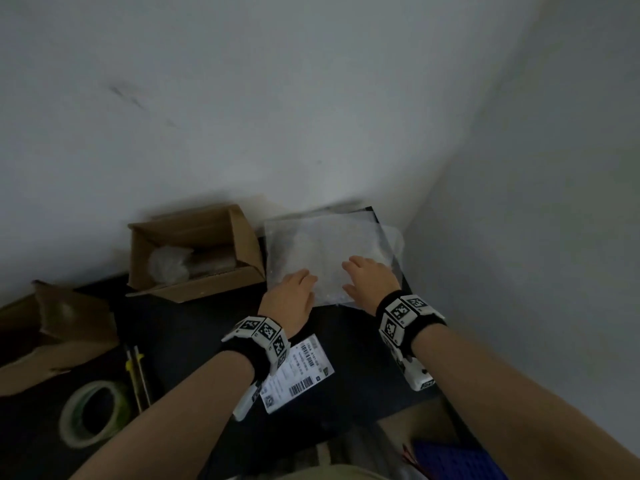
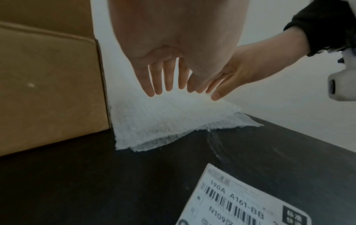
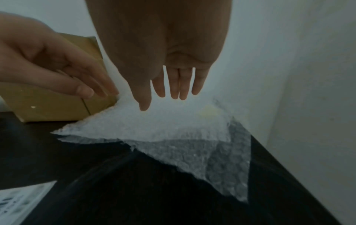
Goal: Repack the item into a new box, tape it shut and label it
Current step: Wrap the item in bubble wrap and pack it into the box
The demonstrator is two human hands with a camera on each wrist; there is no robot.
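Note:
A sheet of white bubble wrap point(image 1: 325, 251) point(image 2: 165, 121) point(image 3: 173, 129) lies flat on the black table at the back right corner. My left hand point(image 1: 294, 292) point(image 2: 165, 79) and right hand point(image 1: 367, 275) point(image 3: 173, 85) hover just over its near edge, fingers straight and spread, holding nothing. An open cardboard box point(image 1: 194, 251) point(image 2: 48, 85) point(image 3: 57, 106) stands left of the wrap, with a wrapped item point(image 1: 169, 265) inside. A white shipping label point(image 1: 298, 372) point(image 2: 240, 201) lies on the table near my left wrist.
A roll of tape point(image 1: 93, 414) and a pen-like tool with a yellow part point(image 1: 136, 372) lie at the front left. Another brown box point(image 1: 52, 334) sits at the far left. White walls close in behind and to the right. A blue crate point(image 1: 450, 459) is below the table edge.

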